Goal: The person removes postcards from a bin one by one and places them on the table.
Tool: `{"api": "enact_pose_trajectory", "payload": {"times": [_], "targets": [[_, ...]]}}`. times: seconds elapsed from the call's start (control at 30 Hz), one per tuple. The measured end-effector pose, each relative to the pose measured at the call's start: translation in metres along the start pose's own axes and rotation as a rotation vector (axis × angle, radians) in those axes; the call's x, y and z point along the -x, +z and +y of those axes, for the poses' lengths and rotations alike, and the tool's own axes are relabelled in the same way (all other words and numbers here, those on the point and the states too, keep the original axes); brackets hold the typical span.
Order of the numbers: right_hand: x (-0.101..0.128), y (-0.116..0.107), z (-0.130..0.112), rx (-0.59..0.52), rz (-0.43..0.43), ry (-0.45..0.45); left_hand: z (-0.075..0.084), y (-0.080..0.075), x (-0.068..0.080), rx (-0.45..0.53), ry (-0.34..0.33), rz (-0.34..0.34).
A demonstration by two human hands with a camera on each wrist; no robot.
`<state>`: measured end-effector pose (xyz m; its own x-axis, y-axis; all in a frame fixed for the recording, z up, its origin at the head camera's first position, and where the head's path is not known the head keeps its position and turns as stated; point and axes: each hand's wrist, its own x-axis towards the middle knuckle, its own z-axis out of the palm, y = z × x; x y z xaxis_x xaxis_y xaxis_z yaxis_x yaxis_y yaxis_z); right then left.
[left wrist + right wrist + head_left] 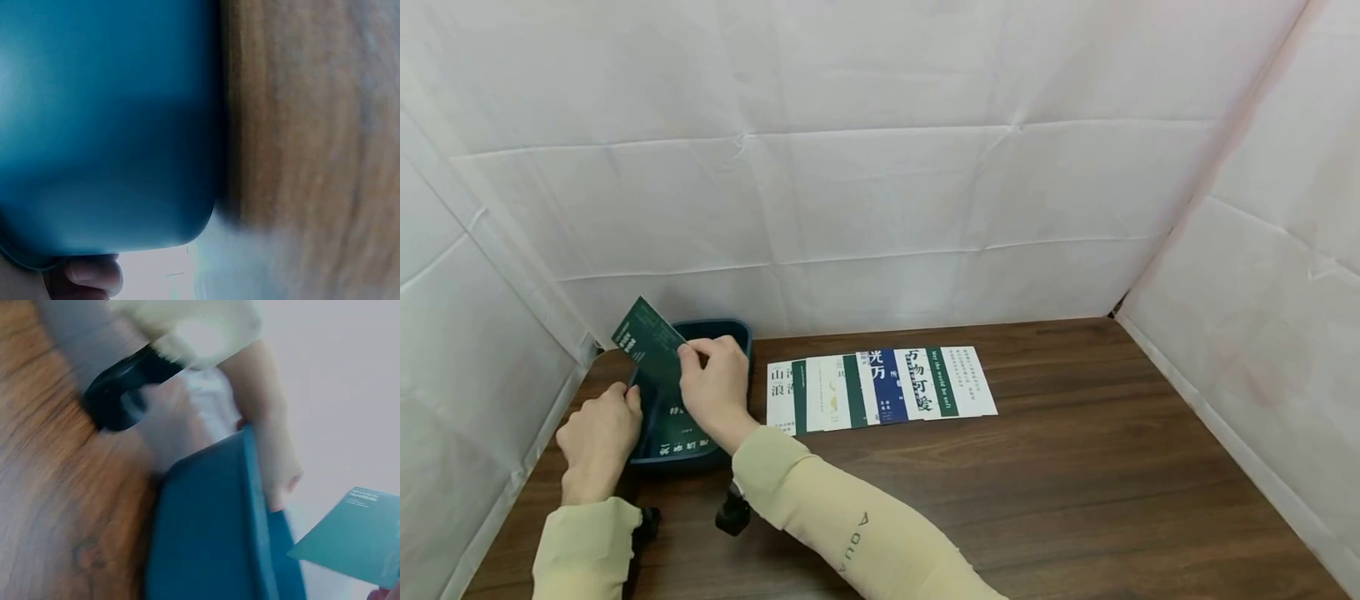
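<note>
Right hand (715, 387) pinching a dark green card (650, 343) by its edge, tilted up over the teal tray (730, 329). Left hand (598, 437) curled around the tray's left rim, steadying it; fingertip visible under the tray's corner in the left wrist view. In the right wrist view, same green card (356, 540) raised beside the tray (212, 531), blurred.

Apparent work: moving cards between tray and row, direction not readable from a single moment. Judged roughly midway: a row of cards (880, 385) already fanned out on the table (1075, 483) just right of the tray, overlapping, and at least one more dark green card (681, 429) lying inside the tray under the right hand, printed side up.

Counts: one tray. One card in hand. One card visible in the tray, possibly more beneath, hidden. About six cards in the row right of the tray, exact number uncertain because of overlap: white, green-striped and one navy. Two black wrist mounts near the sleeves, nearer than the tray.
</note>
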<state>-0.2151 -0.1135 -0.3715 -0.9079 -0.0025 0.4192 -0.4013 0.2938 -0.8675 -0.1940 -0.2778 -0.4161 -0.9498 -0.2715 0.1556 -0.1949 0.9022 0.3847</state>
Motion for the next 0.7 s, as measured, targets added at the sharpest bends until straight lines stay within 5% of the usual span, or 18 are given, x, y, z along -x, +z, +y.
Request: {"api": "enact_pose_trajectory", "payload": {"times": [0.23,0.43,0.7], "targets": [[-0.008,-0.049,-0.011,-0.262,0.105,0.132,0.004,-0.002,-0.002,-0.019,-0.008,-0.004],[-0.017,-0.100,0.005,-0.376,0.132,0.227,0.004,-0.005,-0.002,-0.025,-0.024,-0.033],[-0.017,-0.182,0.051,-0.373,0.183,0.353,0.002,-0.004,0.004,-0.016,-0.034,-0.059]]}}
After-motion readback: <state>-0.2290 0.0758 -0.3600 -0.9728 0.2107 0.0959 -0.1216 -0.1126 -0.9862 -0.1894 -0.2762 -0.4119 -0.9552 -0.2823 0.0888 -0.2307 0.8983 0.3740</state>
